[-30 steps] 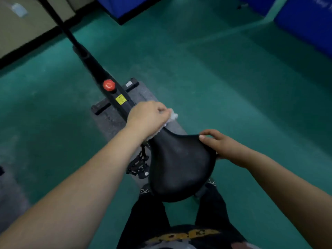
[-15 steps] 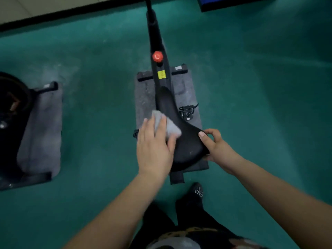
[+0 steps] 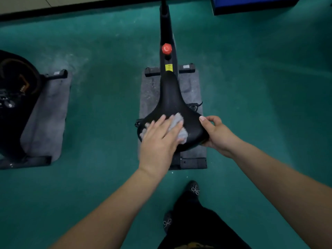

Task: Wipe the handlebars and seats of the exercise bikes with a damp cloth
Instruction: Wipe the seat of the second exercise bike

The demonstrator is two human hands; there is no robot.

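The black bike seat (image 3: 170,99) fills the middle of the head view, its narrow nose pointing away from me. My left hand (image 3: 158,141) lies flat on the seat's wide rear left part, pressing a grey cloth (image 3: 178,124) under its fingers. My right hand (image 3: 215,133) grips the seat's rear right edge, thumb on top. The bike's black frame (image 3: 166,29) runs forward from the nose, carrying a red knob (image 3: 166,49) and a yellow label (image 3: 168,67). The handlebars are out of view.
The bike stands on a grey mat (image 3: 190,87) on the green floor (image 3: 251,105). A second black bike (image 3: 14,97) on its own grey mat (image 3: 45,119) stands at the left. A blue pad (image 3: 251,4) lies at the top right. My shoes (image 3: 193,189) are below the seat.
My left hand has slid the cloth from the seat's nose back to its wide rear part. My right hand has kept its hold on the right edge. The camera's view has swung round.
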